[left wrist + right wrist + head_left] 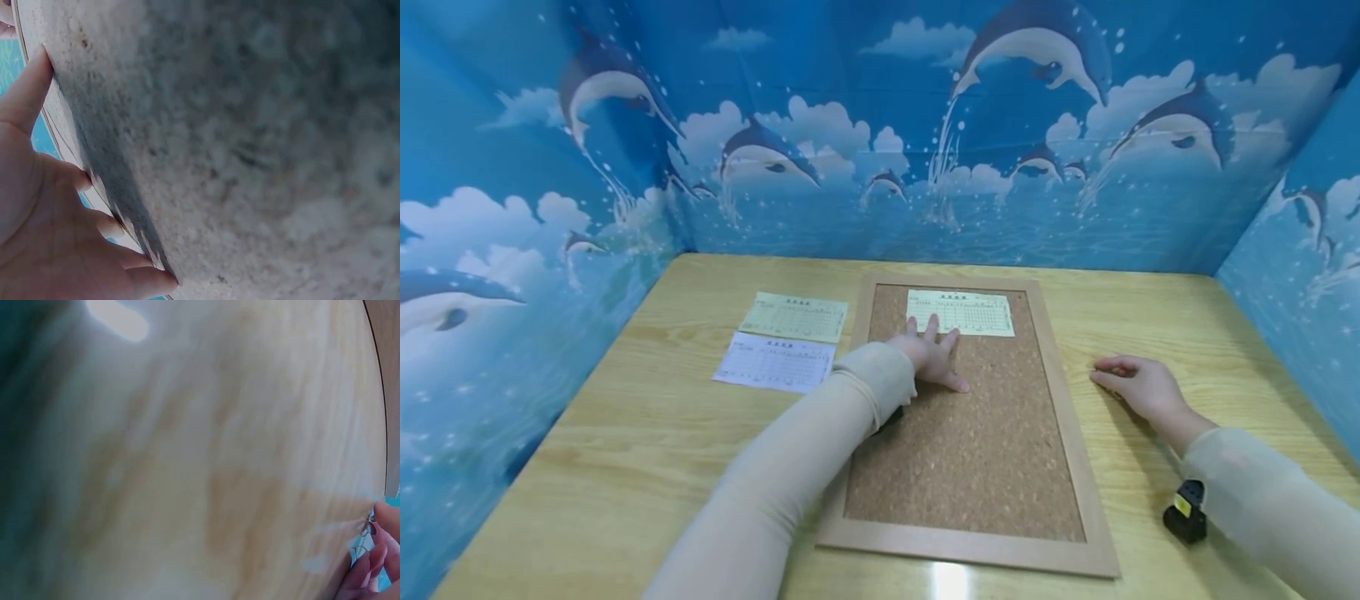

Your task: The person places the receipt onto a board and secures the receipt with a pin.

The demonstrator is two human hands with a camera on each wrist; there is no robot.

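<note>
My left hand (931, 357) rests with fingers spread on the cork board (970, 450), its fingertips at the lower left edge of a pale green printed form (977, 313). That form lies near the board's top edge. In the left wrist view, the fingertips (167, 284) touch the cork surface. To the right of the board, my right hand (1138, 387) is low over the table, thumb and index finger together. The right wrist view shows a small, thin, shiny thing (367, 525) pinched at its fingertips; I cannot tell its kind.
Left of the board, another pale green form (797, 317) lies above a pale lilac form (775, 363) on the wooden table (625, 417). A light wooden frame (962, 546) borders the cork. Blue dolphin-print cloth (850, 167) stands around the back and sides.
</note>
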